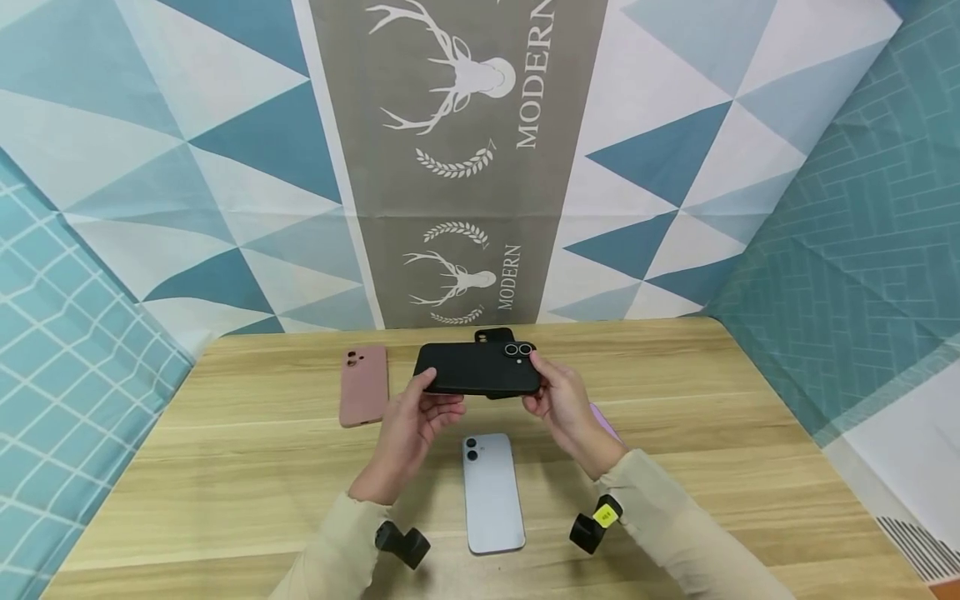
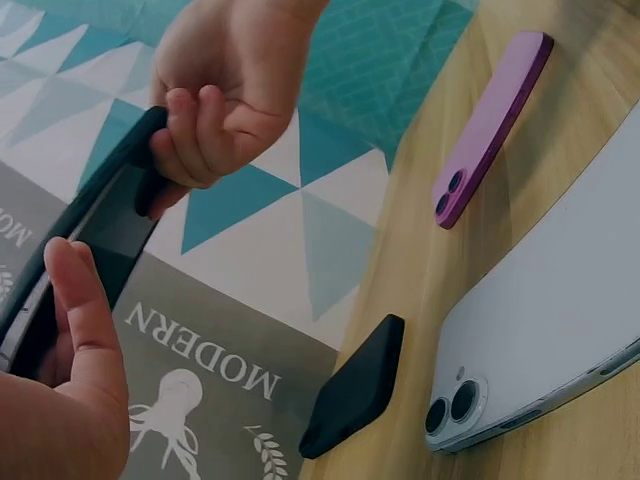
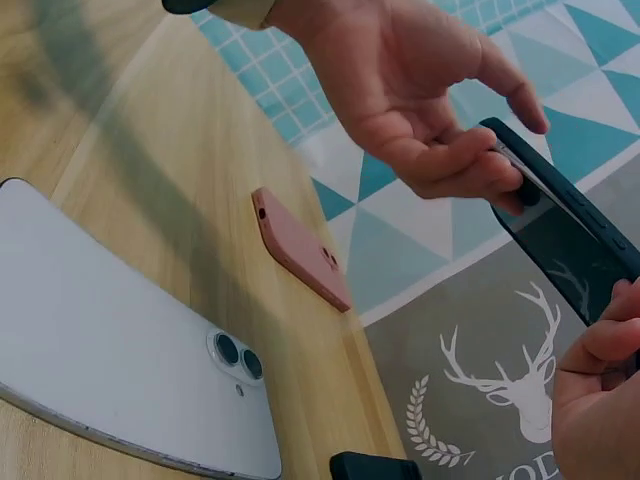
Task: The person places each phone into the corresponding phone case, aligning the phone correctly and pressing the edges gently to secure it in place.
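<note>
A phone in a black case point(image 1: 480, 369) is held level above the table, its camera side up. The left hand point(image 1: 412, 429) grips its left end, thumb on the edge of the back and fingers underneath. At the camera end, the right hand point(image 1: 558, 400) pinches it with the thumb near the lenses. Both wrist views show the dark glass of its screen side and a thin silver edge inside the case point(image 2: 95, 200). Below and between the forearms, a white phone point(image 1: 493, 496) lies back up on the table, touched by neither hand.
On the wooden table point(image 1: 247, 467), a pink phone case point(image 1: 363, 387) lies to the left. Behind the held phone is another black case point(image 1: 495, 335), partly hidden. A purple phone or case point(image 2: 490, 130) lies right, mostly behind the right hand in the head view. Patterned cloth hangs behind.
</note>
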Motion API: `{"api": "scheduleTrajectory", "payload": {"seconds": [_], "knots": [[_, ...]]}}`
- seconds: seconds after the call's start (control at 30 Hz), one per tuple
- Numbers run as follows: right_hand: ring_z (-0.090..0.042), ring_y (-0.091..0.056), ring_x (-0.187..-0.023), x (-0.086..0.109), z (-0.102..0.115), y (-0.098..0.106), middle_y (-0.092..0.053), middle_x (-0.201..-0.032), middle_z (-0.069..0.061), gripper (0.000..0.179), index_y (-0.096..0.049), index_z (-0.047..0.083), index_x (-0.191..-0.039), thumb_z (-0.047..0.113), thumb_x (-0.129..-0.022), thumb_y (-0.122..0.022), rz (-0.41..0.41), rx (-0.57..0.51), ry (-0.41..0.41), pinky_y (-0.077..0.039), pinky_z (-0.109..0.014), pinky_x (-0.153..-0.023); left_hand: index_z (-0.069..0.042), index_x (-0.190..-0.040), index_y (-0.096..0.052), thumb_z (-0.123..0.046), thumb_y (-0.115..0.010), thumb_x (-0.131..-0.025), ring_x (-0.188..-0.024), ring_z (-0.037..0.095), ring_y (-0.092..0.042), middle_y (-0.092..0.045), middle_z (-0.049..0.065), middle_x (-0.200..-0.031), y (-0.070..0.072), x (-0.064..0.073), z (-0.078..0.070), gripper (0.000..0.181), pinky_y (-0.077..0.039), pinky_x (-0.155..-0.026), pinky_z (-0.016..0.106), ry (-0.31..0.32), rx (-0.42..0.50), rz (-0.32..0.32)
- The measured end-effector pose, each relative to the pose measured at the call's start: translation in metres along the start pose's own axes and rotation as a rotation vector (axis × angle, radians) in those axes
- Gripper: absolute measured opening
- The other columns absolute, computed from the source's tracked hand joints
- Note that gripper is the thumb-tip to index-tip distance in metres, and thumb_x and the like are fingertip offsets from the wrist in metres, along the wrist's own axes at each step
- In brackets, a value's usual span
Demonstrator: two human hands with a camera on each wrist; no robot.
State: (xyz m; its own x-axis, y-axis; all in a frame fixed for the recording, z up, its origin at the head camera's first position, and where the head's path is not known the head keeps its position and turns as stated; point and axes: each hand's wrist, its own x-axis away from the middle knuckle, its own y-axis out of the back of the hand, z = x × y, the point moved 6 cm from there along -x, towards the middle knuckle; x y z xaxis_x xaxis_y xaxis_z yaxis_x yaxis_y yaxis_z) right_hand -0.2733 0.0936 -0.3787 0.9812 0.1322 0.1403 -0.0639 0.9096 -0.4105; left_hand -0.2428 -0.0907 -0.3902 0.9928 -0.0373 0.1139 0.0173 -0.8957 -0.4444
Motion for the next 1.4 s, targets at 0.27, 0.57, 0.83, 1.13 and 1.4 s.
{"api": "scheduleTrajectory", "payload": {"seconds": [0.27, 0.57, 0.83, 1.13, 1.4], "knots": [[-0.004, -0.047, -0.037, 0.000, -0.003, -0.001, -0.061, -0.052, 0.003, 0.029, -0.059, 0.009, -0.089, 0.032, -0.099, -0.044, -0.001, -0.076, 0.008, -0.034, -0.014, -0.039, 0.006, -0.097, -0.056, -0.022, -0.044, -0.098, -0.069, 0.012, -0.065, -0.067, 0.004, -0.075, -0.003, 0.000, -0.001, 0.031, -0.057, -0.067, 0.020, -0.019, -0.021, 0.007], [-0.005, -0.051, -0.047, 0.010, -0.027, -0.028, -0.059, -0.055, 0.003, 0.011, -0.055, 0.011, -0.083, 0.016, -0.093, -0.057, 0.042, -0.195, -0.057, -0.042, -0.014, -0.046, 0.013, -0.105, -0.055, -0.021, -0.044, -0.098, -0.071, 0.010, -0.066, -0.067, 0.002, -0.076, -0.011, 0.001, 0.005, 0.036, -0.057, -0.070, 0.019, -0.043, -0.026, 0.012], [-0.003, -0.050, -0.047, 0.012, -0.030, -0.037, -0.059, -0.057, 0.003, 0.012, -0.059, 0.011, -0.079, 0.007, -0.090, -0.058, 0.065, -0.146, -0.033, -0.041, -0.013, -0.048, 0.013, -0.107, -0.056, -0.021, -0.042, -0.099, -0.071, 0.009, -0.066, -0.069, 0.002, -0.077, -0.016, 0.002, 0.007, 0.038, -0.056, -0.068, 0.018, -0.049, -0.049, 0.033], [-0.003, -0.044, -0.042, 0.011, -0.024, -0.035, -0.055, -0.051, 0.004, 0.015, -0.057, 0.010, -0.074, 0.003, -0.087, -0.056, 0.038, -0.140, 0.009, -0.035, -0.014, -0.043, 0.014, -0.107, -0.054, -0.022, -0.044, -0.098, -0.070, 0.011, -0.066, -0.069, 0.002, -0.078, -0.019, 0.002, 0.005, 0.039, -0.057, -0.068, 0.020, 0.019, -0.047, 0.101], [-0.005, -0.029, -0.040, 0.007, -0.017, -0.028, -0.045, -0.048, 0.004, 0.030, -0.051, 0.011, -0.057, 0.002, -0.086, -0.051, 0.048, -0.233, -0.018, -0.021, -0.017, -0.040, 0.000, -0.096, -0.059, -0.023, -0.048, -0.097, -0.072, 0.012, -0.066, -0.067, 0.003, -0.079, -0.012, 0.002, 0.002, 0.025, -0.057, -0.069, 0.020, 0.053, -0.041, 0.101]]}}
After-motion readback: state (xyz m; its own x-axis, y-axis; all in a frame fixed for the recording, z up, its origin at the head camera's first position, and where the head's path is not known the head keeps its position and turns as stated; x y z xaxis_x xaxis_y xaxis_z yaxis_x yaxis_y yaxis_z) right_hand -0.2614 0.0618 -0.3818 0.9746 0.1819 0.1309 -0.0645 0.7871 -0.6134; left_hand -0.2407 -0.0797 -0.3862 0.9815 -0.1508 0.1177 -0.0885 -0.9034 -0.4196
